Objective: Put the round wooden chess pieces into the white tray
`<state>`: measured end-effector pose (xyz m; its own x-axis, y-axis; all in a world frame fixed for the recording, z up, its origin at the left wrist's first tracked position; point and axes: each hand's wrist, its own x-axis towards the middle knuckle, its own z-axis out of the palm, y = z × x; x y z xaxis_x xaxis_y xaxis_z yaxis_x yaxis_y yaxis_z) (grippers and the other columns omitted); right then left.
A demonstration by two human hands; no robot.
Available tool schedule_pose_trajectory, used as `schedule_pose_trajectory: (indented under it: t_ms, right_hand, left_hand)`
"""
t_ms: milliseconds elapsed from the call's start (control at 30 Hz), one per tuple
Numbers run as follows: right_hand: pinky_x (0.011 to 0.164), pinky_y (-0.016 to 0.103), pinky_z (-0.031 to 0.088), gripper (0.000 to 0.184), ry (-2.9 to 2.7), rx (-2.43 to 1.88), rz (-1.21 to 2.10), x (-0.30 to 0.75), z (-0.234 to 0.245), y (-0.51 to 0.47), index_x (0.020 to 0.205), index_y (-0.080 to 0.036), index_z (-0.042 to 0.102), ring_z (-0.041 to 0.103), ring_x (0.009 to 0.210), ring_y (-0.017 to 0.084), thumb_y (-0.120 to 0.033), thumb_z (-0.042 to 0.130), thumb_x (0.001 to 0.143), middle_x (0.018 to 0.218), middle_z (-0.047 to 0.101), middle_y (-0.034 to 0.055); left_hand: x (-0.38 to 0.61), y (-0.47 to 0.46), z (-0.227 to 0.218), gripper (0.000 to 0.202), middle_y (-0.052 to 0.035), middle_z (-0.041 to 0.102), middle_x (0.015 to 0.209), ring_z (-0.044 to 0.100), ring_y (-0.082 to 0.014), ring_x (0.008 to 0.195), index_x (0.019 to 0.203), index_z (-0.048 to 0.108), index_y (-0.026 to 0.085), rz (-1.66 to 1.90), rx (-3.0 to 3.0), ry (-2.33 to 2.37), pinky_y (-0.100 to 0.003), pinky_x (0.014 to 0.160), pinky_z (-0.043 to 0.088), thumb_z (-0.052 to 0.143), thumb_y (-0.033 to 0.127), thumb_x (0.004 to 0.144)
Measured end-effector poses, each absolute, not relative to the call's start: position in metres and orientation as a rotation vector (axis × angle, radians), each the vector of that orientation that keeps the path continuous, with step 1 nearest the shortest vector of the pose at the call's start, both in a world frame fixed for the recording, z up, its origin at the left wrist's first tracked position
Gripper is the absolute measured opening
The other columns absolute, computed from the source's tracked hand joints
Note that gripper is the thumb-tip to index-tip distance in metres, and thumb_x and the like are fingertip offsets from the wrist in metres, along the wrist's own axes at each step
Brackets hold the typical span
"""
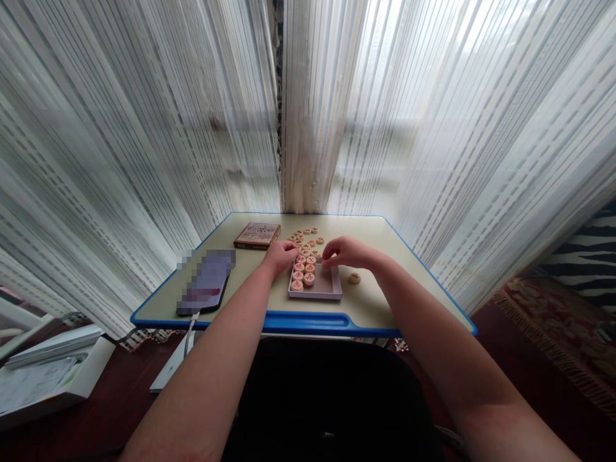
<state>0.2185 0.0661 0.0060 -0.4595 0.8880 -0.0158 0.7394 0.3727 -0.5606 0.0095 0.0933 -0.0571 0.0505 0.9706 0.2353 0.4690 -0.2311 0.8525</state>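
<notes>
A shallow white box (315,296) lies open on the table. Two columns of round wooden Chinese chess pieces (309,280) with red characters fill its left part, and the right part shows bare bottom. My left hand (283,255) is at the box's far left corner, fingers curled together beside the pieces; what they hold, if anything, is hidden. Over the far right part of the box, my right hand (347,251) bends down with thumb and fingers drawn together, their tips hiding whatever is between them. Beyond both hands, several loose pieces (312,243) lie scattered.
One single piece (355,278) lies right of the box. A patterned box lid (257,235) sits at the back left. Nearer, a phone (206,282) with a white cable (191,330) lies on the blue-edged table (414,292). Striped curtains (385,128) hang behind.
</notes>
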Motion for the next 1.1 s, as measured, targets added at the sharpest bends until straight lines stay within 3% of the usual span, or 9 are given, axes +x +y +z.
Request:
schedule_pose_trajectory:
  t_ms: [333, 700, 867, 1000, 1100]
  right_hand:
    - [0.064, 0.023, 0.042, 0.016, -2.507, -1.383, 0.825, 0.213, 0.001, 0.062, 0.079, -0.022, 0.073, 0.058, 0.070, 0.013, -0.030, 0.069, 0.065, 0.075, 0.068, -0.0015]
    - [0.070, 0.024, 0.043, 0.023, -2.653, -1.377, 0.832, 0.220, 0.008, 0.062, 0.085, -0.022, 0.073, 0.057, 0.078, 0.015, -0.027, 0.071, 0.063, 0.085, 0.066, 0.0007]
    - [0.081, 0.026, 0.042, 0.023, -2.772, -1.313, 0.721, 0.217, 0.011, 0.058, 0.087, -0.025, 0.073, 0.055, 0.090, 0.018, -0.029, 0.072, 0.064, 0.092, 0.066, 0.0009]
    - [0.098, 0.032, 0.033, 0.022, -2.793, -1.257, 0.603, 0.214, 0.009, 0.055, 0.084, -0.029, 0.074, 0.046, 0.110, 0.024, -0.033, 0.074, 0.062, 0.106, 0.063, 0.0010]
    - [0.100, 0.033, 0.031, 0.024, -2.800, -1.254, 0.630, 0.214, 0.009, 0.054, 0.085, -0.030, 0.074, 0.043, 0.112, 0.025, -0.032, 0.075, 0.061, 0.109, 0.061, 0.0010]
  left_hand:
    - [0.009, 0.092, -0.056, 0.012, -0.0019, 0.067, 0.064, 0.060, -0.0173, 0.070, 0.058, 0.066, 0.017, 1.106, 1.765, 1.446, -0.032, 0.074, 0.047, 0.060, 0.025, 0.063]
    - [0.010, 0.092, -0.056, 0.013, -0.0015, 0.067, 0.062, 0.059, -0.0166, 0.068, 0.061, 0.068, 0.016, 1.117, 1.765, 1.451, -0.028, 0.068, 0.047, 0.059, 0.025, 0.061]
    - [0.010, 0.094, -0.056, 0.011, -0.0021, 0.068, 0.066, 0.059, -0.0165, 0.070, 0.062, 0.068, 0.016, 1.086, 1.755, 1.449, -0.031, 0.073, 0.048, 0.060, 0.024, 0.063]
    - [0.010, 0.094, -0.056, 0.010, -0.0014, 0.067, 0.065, 0.059, -0.0164, 0.070, 0.061, 0.067, 0.016, 1.094, 1.759, 1.441, -0.032, 0.075, 0.048, 0.060, 0.023, 0.064]
    - [0.010, 0.095, -0.056, 0.010, -0.0009, 0.066, 0.064, 0.059, -0.0163, 0.070, 0.061, 0.067, 0.016, 1.099, 1.764, 1.446, -0.032, 0.075, 0.048, 0.060, 0.023, 0.064]
